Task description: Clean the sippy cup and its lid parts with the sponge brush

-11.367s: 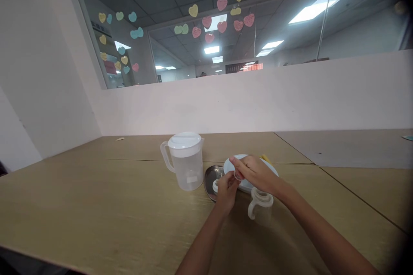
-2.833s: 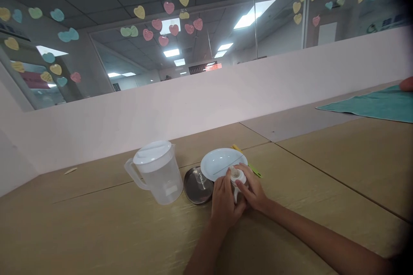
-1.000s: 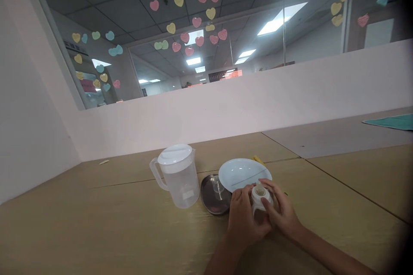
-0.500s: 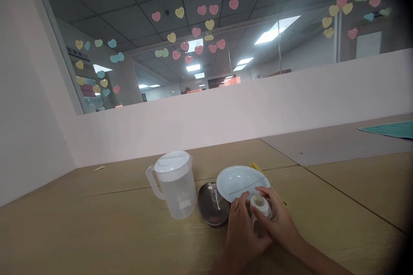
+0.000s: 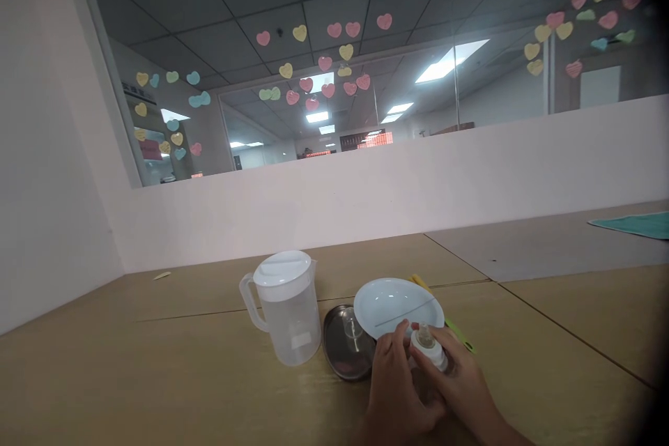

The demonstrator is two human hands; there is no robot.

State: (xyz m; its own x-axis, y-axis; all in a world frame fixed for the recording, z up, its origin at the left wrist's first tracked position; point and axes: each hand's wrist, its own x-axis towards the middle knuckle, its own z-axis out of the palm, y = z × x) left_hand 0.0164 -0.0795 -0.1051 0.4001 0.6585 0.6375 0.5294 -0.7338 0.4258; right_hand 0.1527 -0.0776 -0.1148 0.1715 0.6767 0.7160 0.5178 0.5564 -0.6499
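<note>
A baby bottle (image 5: 427, 347) with a white collar and a clear teat stands between my hands, low at the right of the view. My right hand (image 5: 463, 380) wraps its thumb and fingers round the collar. Lower down, my left hand (image 5: 397, 390) is closed about the bottle's body, which is mostly hidden behind the fingers. Just beyond them sits a white bowl (image 5: 389, 293) with a thin straight line across its inside. Left of the bowl, a steel dish (image 5: 339, 355) holds a small clear dome-shaped piece (image 5: 354, 327).
A lidded clear pitcher (image 5: 290, 324) stands left of the dish. Behind the bowl lies something yellow (image 5: 419, 282), with a green handle-like piece (image 5: 460, 336) at its right. A teal cloth (image 5: 637, 224) rests at the far right, and a flat pale piece (image 5: 162, 275) at the far left.
Earlier the bottle stood topless on the table while my hands held a small piece; now its collar and teat are on. Lately my right hand has shifted round the collar, and the bottle leans a little.
</note>
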